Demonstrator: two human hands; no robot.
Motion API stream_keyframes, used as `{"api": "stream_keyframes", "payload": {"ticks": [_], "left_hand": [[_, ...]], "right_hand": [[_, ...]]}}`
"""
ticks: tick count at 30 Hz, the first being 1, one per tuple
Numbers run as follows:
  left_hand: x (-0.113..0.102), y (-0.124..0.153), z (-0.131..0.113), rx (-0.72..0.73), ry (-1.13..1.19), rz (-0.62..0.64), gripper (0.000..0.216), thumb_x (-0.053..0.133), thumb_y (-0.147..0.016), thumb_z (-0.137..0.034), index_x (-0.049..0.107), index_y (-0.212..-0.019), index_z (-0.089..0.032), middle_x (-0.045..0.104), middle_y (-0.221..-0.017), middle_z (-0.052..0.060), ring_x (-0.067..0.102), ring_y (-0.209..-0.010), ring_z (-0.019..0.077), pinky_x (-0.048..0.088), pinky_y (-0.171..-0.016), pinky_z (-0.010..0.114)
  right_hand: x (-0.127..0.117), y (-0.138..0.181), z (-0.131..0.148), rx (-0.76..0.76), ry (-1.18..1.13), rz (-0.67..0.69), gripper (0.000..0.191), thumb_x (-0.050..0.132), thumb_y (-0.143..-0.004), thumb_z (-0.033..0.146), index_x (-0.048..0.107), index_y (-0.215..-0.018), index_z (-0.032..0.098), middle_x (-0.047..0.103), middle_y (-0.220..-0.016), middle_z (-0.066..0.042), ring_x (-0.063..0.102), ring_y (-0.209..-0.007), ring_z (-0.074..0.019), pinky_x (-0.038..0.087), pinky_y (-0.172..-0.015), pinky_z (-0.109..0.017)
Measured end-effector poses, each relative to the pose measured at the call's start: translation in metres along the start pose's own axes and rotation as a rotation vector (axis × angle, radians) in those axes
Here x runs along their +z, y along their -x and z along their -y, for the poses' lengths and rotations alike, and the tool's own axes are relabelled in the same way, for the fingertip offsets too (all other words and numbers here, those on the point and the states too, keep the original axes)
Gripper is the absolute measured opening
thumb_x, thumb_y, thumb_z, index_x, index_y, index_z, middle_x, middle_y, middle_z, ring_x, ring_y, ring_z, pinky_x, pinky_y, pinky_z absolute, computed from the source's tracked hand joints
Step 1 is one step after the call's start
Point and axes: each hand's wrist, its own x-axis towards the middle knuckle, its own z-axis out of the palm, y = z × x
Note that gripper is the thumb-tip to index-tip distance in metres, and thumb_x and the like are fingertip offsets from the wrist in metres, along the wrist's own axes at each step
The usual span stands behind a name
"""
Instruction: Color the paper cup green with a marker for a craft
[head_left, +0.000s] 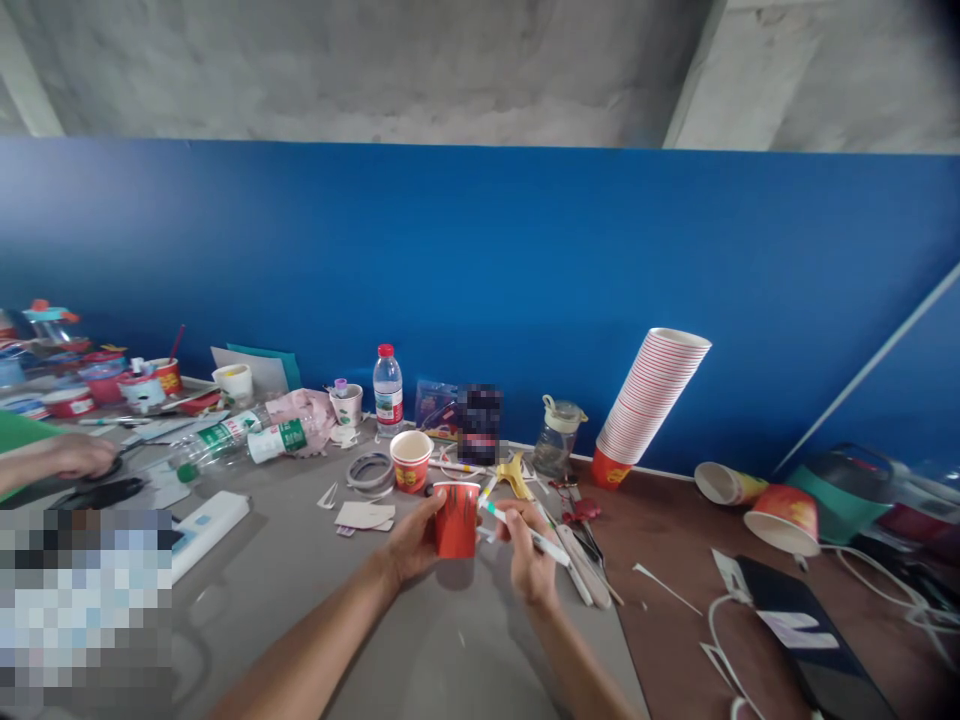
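My left hand (412, 545) is wrapped round the side of a red paper cup (457, 528), which stands upright with dark marks near its rim. Between the fingers of my right hand (531, 562) is a white marker pen (550, 548) with a green band. Its tip end points toward the cup's right side; whether it touches cannot be made out. Just behind the held cup stands another paper cup (411, 470), red and yellow with a white inside. A yellow banana-peel-shaped thing (514, 474) lies behind my right hand.
A tall leaning stack of paper cups (651, 395) stands at right. Behind are a water bottle (388, 392) and a glass jar (556, 440). A power strip (214, 532) and another person's hand (84, 456) are at left. A dark phone (806, 630) with a white cable lies at right.
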Motion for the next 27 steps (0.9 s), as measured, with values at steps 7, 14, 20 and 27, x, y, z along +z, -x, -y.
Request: {"api": "stream_keyframes", "payload": {"ticks": [7,14,20,27], "left_hand": [[0.0006,0.0,-0.0014,0.046,-0.005,-0.047,0.038,0.053,-0.086,-0.04,0.063,-0.106,-0.009,0.071,-0.094,0.015,0.067,-0.086,0.0236,0.049,-0.086,0.038],[0.0014,0.0004,-0.0009,0.04,0.014,-0.062,0.035,0.05,-0.088,-0.039,0.063,-0.104,-0.012,0.071,-0.091,0.013,0.067,-0.084,0.024,0.048,-0.087,0.043],[0.0062,0.0016,-0.0043,0.078,0.01,-0.051,0.04,0.047,-0.089,-0.041,0.062,-0.106,-0.009,0.07,-0.094,0.015,0.066,-0.087,0.0247,0.049,-0.085,0.041],[0.0071,0.0022,-0.0051,0.071,0.028,-0.02,0.037,0.047,-0.089,-0.042,0.063,-0.103,-0.011,0.071,-0.092,0.013,0.067,-0.085,0.0247,0.048,-0.087,0.046]], "right_hand": [[0.0007,0.0027,0.0023,0.05,0.011,0.193,0.042,0.054,-0.079,0.048,0.055,-0.05,0.018,0.04,-0.042,0.004,0.033,-0.041,-0.0098,0.025,-0.041,-0.023],[-0.0006,0.0021,0.0003,0.003,-0.003,0.1,0.03,0.055,-0.08,0.045,0.065,-0.073,0.018,0.05,-0.051,0.002,0.044,-0.048,-0.0123,0.035,-0.047,-0.023],[-0.0009,0.0027,-0.0025,0.079,-0.024,0.188,0.04,0.056,-0.078,0.049,0.054,-0.051,0.018,0.042,-0.044,0.003,0.034,-0.042,-0.0099,0.026,-0.041,-0.023],[-0.0026,-0.0012,-0.0036,0.063,-0.026,0.12,0.03,0.056,-0.078,0.046,0.065,-0.072,0.017,0.05,-0.049,0.002,0.044,-0.048,-0.0125,0.035,-0.047,-0.024]]}}
